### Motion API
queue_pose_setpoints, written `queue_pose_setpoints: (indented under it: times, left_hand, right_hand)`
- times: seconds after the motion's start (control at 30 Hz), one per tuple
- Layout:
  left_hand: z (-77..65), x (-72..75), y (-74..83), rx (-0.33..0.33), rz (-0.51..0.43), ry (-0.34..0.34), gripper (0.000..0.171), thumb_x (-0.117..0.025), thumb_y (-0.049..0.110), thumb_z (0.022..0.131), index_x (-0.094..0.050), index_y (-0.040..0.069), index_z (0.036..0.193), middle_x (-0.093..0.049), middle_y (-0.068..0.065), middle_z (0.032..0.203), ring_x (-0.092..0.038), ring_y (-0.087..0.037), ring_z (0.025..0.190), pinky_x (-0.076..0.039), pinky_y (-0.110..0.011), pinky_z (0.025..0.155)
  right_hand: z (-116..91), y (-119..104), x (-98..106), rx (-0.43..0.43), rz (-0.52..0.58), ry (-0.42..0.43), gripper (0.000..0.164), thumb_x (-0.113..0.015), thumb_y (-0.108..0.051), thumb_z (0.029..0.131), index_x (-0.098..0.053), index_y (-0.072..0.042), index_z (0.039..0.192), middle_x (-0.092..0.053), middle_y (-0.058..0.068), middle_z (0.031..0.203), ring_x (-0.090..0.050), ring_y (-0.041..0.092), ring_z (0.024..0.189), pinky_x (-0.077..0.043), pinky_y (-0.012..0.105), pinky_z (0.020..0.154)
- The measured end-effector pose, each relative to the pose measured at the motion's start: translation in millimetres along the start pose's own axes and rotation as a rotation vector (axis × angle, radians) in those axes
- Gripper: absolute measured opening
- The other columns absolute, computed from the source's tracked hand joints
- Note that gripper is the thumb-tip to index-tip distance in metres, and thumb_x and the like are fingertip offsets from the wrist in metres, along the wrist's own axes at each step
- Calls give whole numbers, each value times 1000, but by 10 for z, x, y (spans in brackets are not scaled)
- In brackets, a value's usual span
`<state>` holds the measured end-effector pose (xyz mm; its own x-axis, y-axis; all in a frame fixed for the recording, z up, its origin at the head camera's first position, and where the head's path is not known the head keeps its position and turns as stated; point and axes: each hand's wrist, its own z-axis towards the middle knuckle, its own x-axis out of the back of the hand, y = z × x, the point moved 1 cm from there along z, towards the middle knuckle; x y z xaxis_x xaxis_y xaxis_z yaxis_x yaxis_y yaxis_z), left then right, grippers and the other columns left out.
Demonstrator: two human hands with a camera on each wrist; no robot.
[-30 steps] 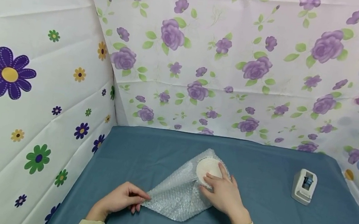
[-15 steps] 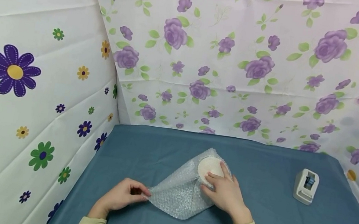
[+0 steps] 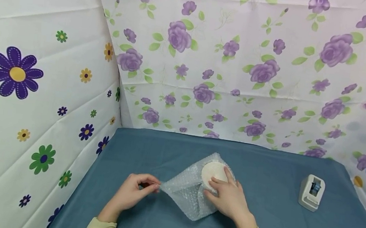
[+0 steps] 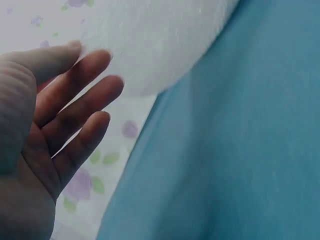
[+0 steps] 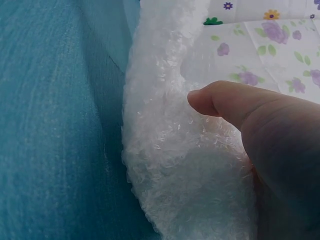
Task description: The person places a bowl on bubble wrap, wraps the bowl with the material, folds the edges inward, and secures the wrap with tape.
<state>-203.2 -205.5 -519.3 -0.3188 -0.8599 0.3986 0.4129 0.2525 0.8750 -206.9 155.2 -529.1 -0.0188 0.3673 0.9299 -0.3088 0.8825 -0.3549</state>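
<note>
A sheet of bubble wrap [image 3: 190,195] lies slantwise over the table's middle, folded partly around a white thing with a round, flat top [image 3: 212,173]. The thing's sides are hidden in the wrap. My left hand [image 3: 134,193] pinches the wrap's left corner between thumb and forefinger and draws it out to a point; in the left wrist view the other fingers of this hand [image 4: 60,107] spread loosely below the wrap [image 4: 155,45]. My right hand [image 3: 229,196] rests on the round top and the wrap beside it, fingers spread. Its thumb [image 5: 225,102] lies against the wrap in the right wrist view.
A small white tape dispenser [image 3: 312,192] with a blue core stands at the right on the blue tablecloth [image 3: 270,214]. Flowered sheets [image 3: 189,54] hang behind the table and along its left side.
My left hand has lifted the wrap's corner and moved it up and to the right, toward the round thing. The right hand has stayed on the round top.
</note>
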Motion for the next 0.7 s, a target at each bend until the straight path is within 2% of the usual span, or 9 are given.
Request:
queue_pose_setpoints:
  times: [0.17, 0.27, 0.37, 0.6, 0.7]
  left_hand:
    - [164, -129, 95, -31, 18, 64, 8, -72, 14, 105, -76, 12, 111, -80, 3, 99, -76, -31, 86, -62, -37, 74]
    - [255, -214, 152, -46, 18, 75, 3, -71, 13, 105, -72, 15, 108, -81, 4, 99, -75, -33, 86, -60, -37, 74]
    - [331, -295, 203, -69, 26, 72, 5, -70, 13, 106, -69, 17, 106, -81, 6, 99, -74, -34, 87, -58, -37, 74]
    - [449, -449, 351, -148, 42, 81, 5, -72, 14, 105, -69, 11, 107, -75, 7, 98, -70, -14, 92, -57, -41, 87]
    - [509, -504, 419, -213, 34, 90, 3, -72, 13, 105, -69, 13, 106, -72, 6, 98, -67, -14, 91, -57, -43, 86]
  right_hand:
    - [2, 7, 8, 5, -4, 2, 51, -70, -56, 102, -76, -19, 137, -67, -1, 146, -17, 36, 163, -29, 82, 112]
    - [0, 6, 13, 4, -2, 1, 52, -69, -56, 102, -76, -19, 137, -67, -1, 146, -16, 35, 163, -29, 82, 112]
    - [0, 7, 14, -1, 1, -7, 53, -69, -56, 102, -76, -18, 138, -66, -1, 147, -15, 35, 163, -29, 82, 112]
    - [-11, 2, 18, -3, 15, -16, 54, -69, -58, 101, -76, -18, 138, -66, -1, 147, -17, 35, 163, -29, 82, 111]
    - [-4, 2, 26, -1, 11, -9, 54, -69, -57, 101, -76, -18, 137, -66, 0, 147, -17, 36, 163, -30, 82, 111]
